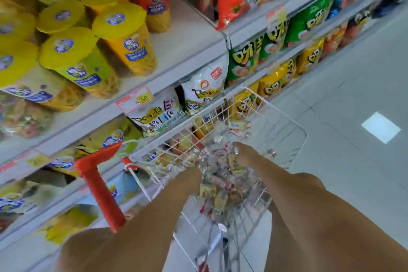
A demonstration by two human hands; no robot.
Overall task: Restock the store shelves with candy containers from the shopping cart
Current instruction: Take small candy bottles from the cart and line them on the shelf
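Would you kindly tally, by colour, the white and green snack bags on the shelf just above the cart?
White bags: 2
Green bags: 3
Total: 5

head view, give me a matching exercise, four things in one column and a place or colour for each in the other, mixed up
Column one:
1 cart handle
2 lidded tubs
3 price tag
4 left hand and right hand

Column two:
a stuck on the shelf edge
b down in the wire cart
c solid red plastic
d standing on the upper shelf

Pairs: 1-c, 2-d, 3-a, 4-b
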